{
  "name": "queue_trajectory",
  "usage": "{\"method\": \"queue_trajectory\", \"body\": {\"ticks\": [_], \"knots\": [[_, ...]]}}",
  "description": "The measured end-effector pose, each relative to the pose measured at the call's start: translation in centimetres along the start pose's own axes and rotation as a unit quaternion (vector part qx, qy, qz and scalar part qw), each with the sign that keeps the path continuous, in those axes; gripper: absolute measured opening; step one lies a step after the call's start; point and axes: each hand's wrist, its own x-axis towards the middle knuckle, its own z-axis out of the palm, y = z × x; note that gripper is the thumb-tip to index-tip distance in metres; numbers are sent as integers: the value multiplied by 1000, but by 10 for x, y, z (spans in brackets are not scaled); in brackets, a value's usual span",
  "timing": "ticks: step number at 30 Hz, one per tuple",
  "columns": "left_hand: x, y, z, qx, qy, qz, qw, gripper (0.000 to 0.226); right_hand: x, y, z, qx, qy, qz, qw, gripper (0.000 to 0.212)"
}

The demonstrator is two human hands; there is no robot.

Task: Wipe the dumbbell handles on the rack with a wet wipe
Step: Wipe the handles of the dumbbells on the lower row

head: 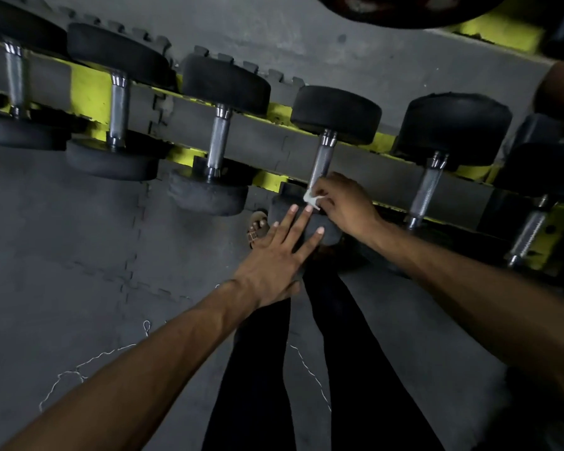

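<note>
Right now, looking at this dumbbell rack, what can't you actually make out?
Head view, the only one:
- wet wipe: mostly hidden inside the right hand.
- wiped handle: near end covered by that hand.
- near weight: partly under the left hand.
- round dark object at top: cut off by the frame edge.

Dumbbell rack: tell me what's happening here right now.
A person stands at the yellow rack, cleaning one dumbbell. The right hand pinches a white wet wipe against the lower end of that dumbbell's metal handle. The left hand, fingers straight, appears to rest on the rubber head nearest the person. Other dumbbells sit in a row on either side, with no hand on them.
</note>
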Motion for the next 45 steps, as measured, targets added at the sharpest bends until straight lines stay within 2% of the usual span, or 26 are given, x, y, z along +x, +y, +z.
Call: {"method": "queue_trajectory", "body": {"ticks": [3,6,8,9,13,15,19,20,21,23,24,25,27,30,31,32,34,35,39,40,43,44,45], "knots": [[-1,-1,-2,-3,-1,5,1000,119,-3,9,13,99,35,158,982,11],[-1,-3,0,-6,8,6,1000,120,11,10,19,219,29,281,934,19],[0,-4,3,-8,15,9,1000,121,34,6,14,363,47,324,872,24],[-1,-4,4,-9,16,11,1000,121,48,7,11,442,63,332,831,25],[0,-5,5,-11,23,17,1000,119,80,4,-6,688,136,329,632,34],[-1,-4,3,-14,15,21,1000,118,77,-2,-4,714,174,326,594,30],[-1,-5,-1,-13,9,19,1000,118,62,-8,6,587,294,334,676,13],[-2,-5,-1,-14,10,18,1000,118,56,-10,7,523,322,319,722,9],[-2,-6,-1,-14,11,18,1000,117,50,-10,11,435,343,284,783,6],[-1,-6,-2,-15,8,19,1000,117,38,-14,17,191,339,189,902,9],[-1,-6,-2,-14,8,22,1000,117,34,-14,19,65,310,121,941,9],[0,-7,-1,-10,7,24,1000,118,33,-12,19,-48,270,51,960,9],[0,-9,-1,-2,4,29,1000,120,37,-6,10,-203,213,-27,955,17],[0,-12,0,2,4,35,999,121,44,3,-5,-244,194,-13,950,24],[0,-12,0,3,1,35,999,121,41,2,-5,-243,151,-31,958,22],[0,-12,0,5,-2,35,999,121,37,-2,-5,-255,73,-75,961,20],[-1,-11,-2,5,-10,32,999,120,29,-12,-9,-263,-86,-171,945,18],[0,-10,-3,6,-11,32,999,120,33,-13,-15,-286,-114,-193,932,17],[0,-8,-3,2,-13,29,999,117,63,-21,-42,-328,-51,-76,940,15],[0,-9,-3,1,-9,29,1000,117,67,-28,-40,-342,-83,-65,934,18],[0,-10,-1,-2,-9,30,999,116,70,-59,-24,-366,-276,-55,887,24],[1,-9,-1,-3,-10,30,1000,117,73,-62,-21,-348,-312,-46,883,22],[1,-8,-2,-3,-10,28,1000,117,76,-62,-22,-337,-314,-44,887,20]]}}
